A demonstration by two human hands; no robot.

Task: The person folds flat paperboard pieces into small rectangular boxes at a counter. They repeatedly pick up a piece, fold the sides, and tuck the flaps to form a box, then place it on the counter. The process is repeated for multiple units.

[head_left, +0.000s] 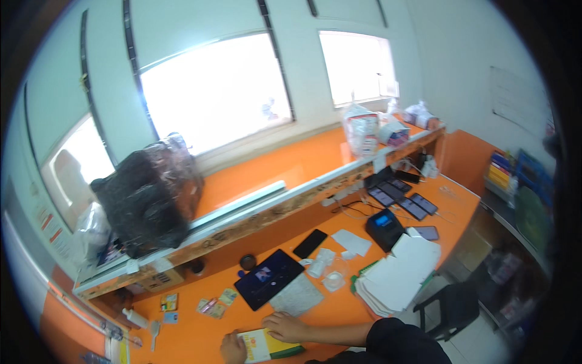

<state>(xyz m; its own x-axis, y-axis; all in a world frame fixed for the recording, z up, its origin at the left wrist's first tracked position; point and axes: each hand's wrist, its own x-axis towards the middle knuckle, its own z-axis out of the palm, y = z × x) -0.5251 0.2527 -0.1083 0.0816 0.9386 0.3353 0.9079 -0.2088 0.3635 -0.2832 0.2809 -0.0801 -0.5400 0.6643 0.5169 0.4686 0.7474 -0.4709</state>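
Here | left grip (233, 349), right grip (287, 327): touching booklet (257, 347), can't tell if closed | clear bag (363, 134): apparently packaged goods

Strong daylight enters by the far windows (218, 85), which are overexposed to almost pure white. The black plastic bundle (136, 200) on the left carries small shiny reflections. Fisheye distortion bends straight edges, and the corners are black.
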